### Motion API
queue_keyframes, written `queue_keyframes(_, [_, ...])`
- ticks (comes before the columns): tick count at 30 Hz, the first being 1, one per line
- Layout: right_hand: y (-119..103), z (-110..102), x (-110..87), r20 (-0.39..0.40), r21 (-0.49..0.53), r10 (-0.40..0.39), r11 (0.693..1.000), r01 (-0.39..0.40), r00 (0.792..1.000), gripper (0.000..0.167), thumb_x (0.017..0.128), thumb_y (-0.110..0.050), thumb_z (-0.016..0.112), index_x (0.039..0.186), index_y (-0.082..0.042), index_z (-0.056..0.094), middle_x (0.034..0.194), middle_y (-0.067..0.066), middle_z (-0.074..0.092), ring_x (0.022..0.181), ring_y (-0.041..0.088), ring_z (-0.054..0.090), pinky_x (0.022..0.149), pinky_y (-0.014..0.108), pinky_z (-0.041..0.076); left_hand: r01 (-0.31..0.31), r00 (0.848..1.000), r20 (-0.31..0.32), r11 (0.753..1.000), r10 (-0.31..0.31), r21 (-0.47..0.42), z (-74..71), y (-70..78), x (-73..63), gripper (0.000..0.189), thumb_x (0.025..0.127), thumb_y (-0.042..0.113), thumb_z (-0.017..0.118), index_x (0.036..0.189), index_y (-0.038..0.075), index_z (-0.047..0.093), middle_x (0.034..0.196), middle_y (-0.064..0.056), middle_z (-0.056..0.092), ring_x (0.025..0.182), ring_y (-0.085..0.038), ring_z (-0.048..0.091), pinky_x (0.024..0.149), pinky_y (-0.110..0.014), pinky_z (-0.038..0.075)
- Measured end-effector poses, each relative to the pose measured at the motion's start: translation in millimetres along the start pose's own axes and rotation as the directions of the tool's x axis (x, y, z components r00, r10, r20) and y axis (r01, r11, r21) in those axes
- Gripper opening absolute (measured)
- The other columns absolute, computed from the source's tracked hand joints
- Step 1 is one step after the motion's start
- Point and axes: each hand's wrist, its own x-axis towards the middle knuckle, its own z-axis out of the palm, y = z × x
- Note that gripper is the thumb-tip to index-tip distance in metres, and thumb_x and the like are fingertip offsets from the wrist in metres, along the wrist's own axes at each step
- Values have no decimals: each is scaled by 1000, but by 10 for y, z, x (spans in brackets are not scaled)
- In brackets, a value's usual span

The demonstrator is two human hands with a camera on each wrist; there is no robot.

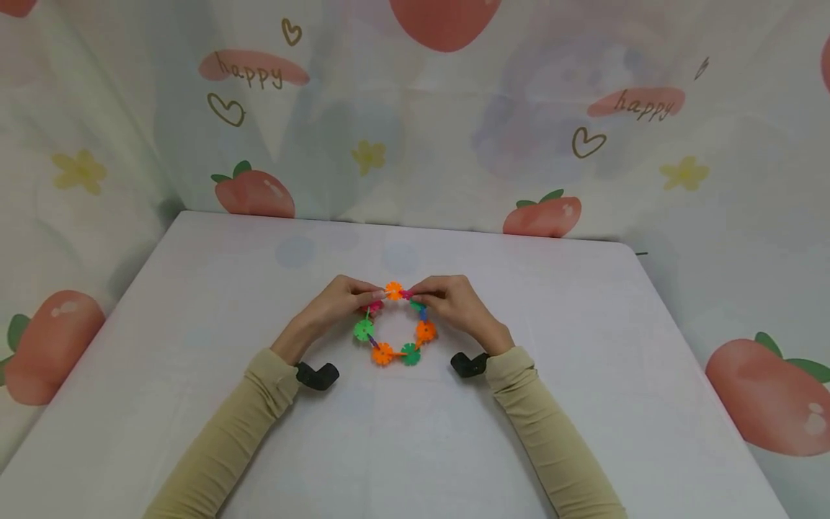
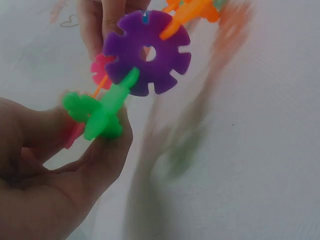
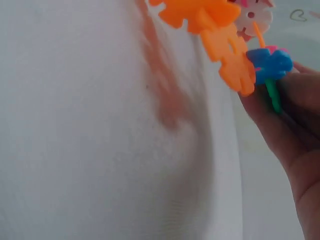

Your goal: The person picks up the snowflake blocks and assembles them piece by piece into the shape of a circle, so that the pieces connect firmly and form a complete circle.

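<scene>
Several notched plastic snowflake discs in orange, green, pink, blue and purple are linked into a ring [image 1: 382, 354], seen in the head view above the middle of the table. My left hand [image 1: 337, 298] pinches the ring's upper left side. Close up in the left wrist view, its thumb and fingers lie around a pink disc beside a green disc [image 2: 105, 112], below a purple disc [image 2: 170, 55]. On the upper right, my right hand [image 1: 454, 299] pinches the ring near a green disc. A blue disc [image 3: 272, 62] and orange discs [image 3: 230, 55] stand by its fingers in the right wrist view.
A white cloth covers the table [image 1: 402, 447]. Behind it hangs a printed curtain [image 1: 428, 122] with fruit, flowers and hearts. Black wrist devices [image 1: 318, 376] sit at both cuffs, close to the tabletop.
</scene>
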Motion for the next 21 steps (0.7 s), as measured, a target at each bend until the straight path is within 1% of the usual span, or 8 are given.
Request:
queue_keyframes(3, [20,9,-6,7,25,26,999,-26,1000,14,92,-6,76,104,-9,83,102,5,79,96,18,74,87,30,60,-25,1000,-3,999,25,29,18,-14,1,36,103,24,65,128,-1,71,111,-14,75,81,-15,61,80,-26,53])
queue_keyframes(6, [49,25,1,14,8,52,999,-52,999,14,93,-7,76,105,-10,83,103,4,79,96,18,73,87,29,59,-30,1000,-4,999,30,36,33,-26,10,34,103,21,65,126,-2,72,110,-14,76,83,-15,61,81,-26,51])
queue_keyframes(9, [55,22,23,9,-39,57,998,-56,998,15,95,-7,73,108,-8,81,105,6,79,96,20,72,87,33,59,-22,1000,-19,997,23,68,42,-14,48,35,103,23,65,127,-2,71,106,-13,75,83,-17,60,80,-26,50])
queue_keyframes(11, [52,9,51,8,-70,70,995,-70,997,16,97,-7,70,110,-6,80,107,7,78,97,22,72,89,37,59,-10,999,-45,994,15,105,47,14,96,34,103,23,64,126,-1,72,104,-12,74,81,-17,59,77,-26,50])
queue_keyframes(13, [60,-9,92,10,-98,87,991,-86,996,18,98,-6,68,112,-5,79,109,10,78,99,25,72,90,40,59,-3,997,-72,988,14,156,46,54,160,33,103,24,64,123,-1,73,102,-11,73,79,-18,59,73,-26,50])
queue_keyframes(16, [108,-31,193,29,-136,138,982,-132,990,20,100,-9,66,115,-5,78,114,11,77,103,27,72,93,42,59,6,995,-100,974,17,226,21,123,288,30,104,23,64,120,0,74,98,-11,70,76,-18,56,68,-24,47])
queue_keyframes(19, [181,-65,320,42,-162,187,971,-178,982,21,100,-12,66,117,-6,78,118,11,75,105,29,71,94,42,58,2,994,-102,956,29,292,-30,173,450,30,104,22,63,121,0,74,91,-9,67,74,-17,54,65,-22,46])
queue_keyframes(21, [230,-81,410,45,-170,215,964,-204,976,22,100,-14,67,117,-7,78,120,11,75,106,30,71,93,42,57,4,994,-102,948,30,317,-71,184,559,30,104,22,63,122,0,73,88,-9,65,73,-17,54,64,-21,46])
